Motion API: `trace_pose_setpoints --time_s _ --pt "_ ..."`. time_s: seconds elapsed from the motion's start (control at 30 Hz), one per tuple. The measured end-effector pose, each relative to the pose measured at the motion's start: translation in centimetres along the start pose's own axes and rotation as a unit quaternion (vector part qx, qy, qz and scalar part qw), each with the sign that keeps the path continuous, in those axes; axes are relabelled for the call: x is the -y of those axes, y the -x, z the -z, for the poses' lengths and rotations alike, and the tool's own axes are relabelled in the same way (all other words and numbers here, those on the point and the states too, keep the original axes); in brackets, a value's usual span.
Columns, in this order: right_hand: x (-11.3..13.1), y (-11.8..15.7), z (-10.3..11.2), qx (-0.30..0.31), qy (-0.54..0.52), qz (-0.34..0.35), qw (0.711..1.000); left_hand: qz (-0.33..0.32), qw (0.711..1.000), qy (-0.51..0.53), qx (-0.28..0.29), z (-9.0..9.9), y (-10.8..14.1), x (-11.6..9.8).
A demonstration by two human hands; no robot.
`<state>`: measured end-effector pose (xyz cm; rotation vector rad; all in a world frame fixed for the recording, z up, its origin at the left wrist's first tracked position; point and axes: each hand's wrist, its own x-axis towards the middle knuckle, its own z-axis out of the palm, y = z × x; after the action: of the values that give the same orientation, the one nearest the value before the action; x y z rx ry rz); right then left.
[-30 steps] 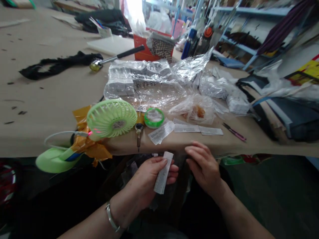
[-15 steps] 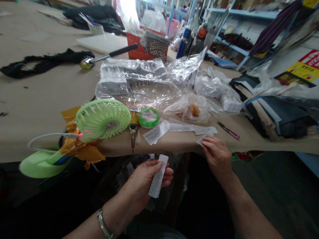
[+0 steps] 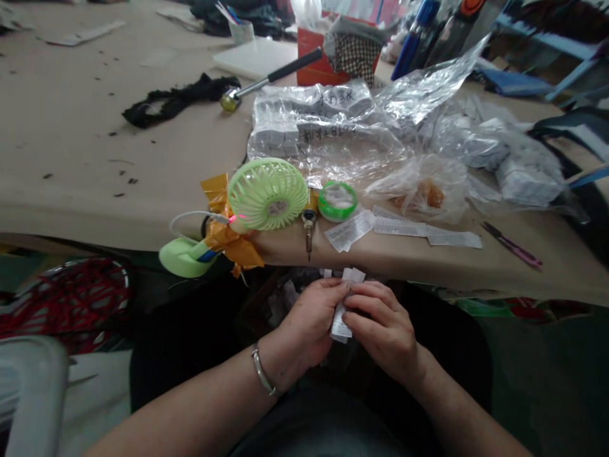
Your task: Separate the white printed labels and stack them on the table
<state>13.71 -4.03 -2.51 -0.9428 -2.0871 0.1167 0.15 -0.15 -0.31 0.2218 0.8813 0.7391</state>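
Both hands meet below the table's front edge over my lap. My left hand, with a metal bracelet on the wrist, and my right hand together pinch a small stack of white printed labels held upright between the fingertips. More loose white labels lie on the table just above my hands. A green roll of tape and a small pointed tool sit beside them.
A light green mini fan, taped with brown tape, stands at the table edge. Clear plastic bags of label bundles fill the middle. Small purple snips lie at the right. A hammer, black fabric and a red box sit farther back.
My right hand went to the table edge, took a label and came back to my left hand; both now hold the labels together. The view swung to the left.
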Motion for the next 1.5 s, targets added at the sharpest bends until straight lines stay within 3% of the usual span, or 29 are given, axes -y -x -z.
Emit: trace_pose_setpoints --time_s 0.13,0.53,0.6,0.67,0.73,0.83,0.93,0.97,1.03,1.37,1.43,1.5 --pt "-0.3 0.5 -1.0 0.024 0.010 0.009 1.000 -0.007 1.000 0.012 -0.023 0.8 0.1 0.0" --pt "-0.1 0.4 -0.6 0.058 -0.007 0.013 0.998 0.003 0.999 0.029 0.017 1.2 0.3 0.1" --pt "0.0 0.6 -0.4 0.046 -0.037 -0.017 0.998 0.002 1.000 0.018 0.009 1.2 0.4 0.0" --pt "-0.1 0.8 0.0 0.002 -0.085 -0.101 0.991 0.016 1.000 -0.004 0.017 1.3 0.6 -0.2" --pt "-0.6 0.8 0.3 -0.039 -0.159 -0.234 0.958 0.044 0.997 -0.043 0.040 1.3 0.9 -0.4" --pt "-1.8 0.4 0.4 0.002 -0.361 -0.397 0.844 0.074 0.990 -0.090 0.077 1.5 1.3 -0.4" --pt "-2.9 0.1 0.1 0.119 -0.560 -0.420 0.704 0.087 0.985 -0.106 0.101 1.6 1.8 -0.3" --pt "-3.2 0.1 -0.1 0.140 -0.595 -0.414 0.674 0.089 0.984 -0.110 0.105 1.5 2.0 -0.2" --pt "-3.5 0.2 -0.5 0.147 -0.631 -0.403 0.647 0.089 0.983 -0.122 0.106 1.5 2.3 -0.2" --pt "-3.3 0.7 -1.6 0.134 -0.650 -0.399 0.633 0.079 0.976 -0.166 0.121 1.8 2.5 -0.1" --pt "-3.1 0.4 -1.4 0.142 -0.629 -0.402 0.650 0.074 0.977 -0.166 0.115 1.9 2.4 0.0" --pt "-2.8 0.1 -0.9 0.135 -0.579 -0.395 0.700 0.068 0.979 -0.163 0.101 2.0 2.4 0.0"
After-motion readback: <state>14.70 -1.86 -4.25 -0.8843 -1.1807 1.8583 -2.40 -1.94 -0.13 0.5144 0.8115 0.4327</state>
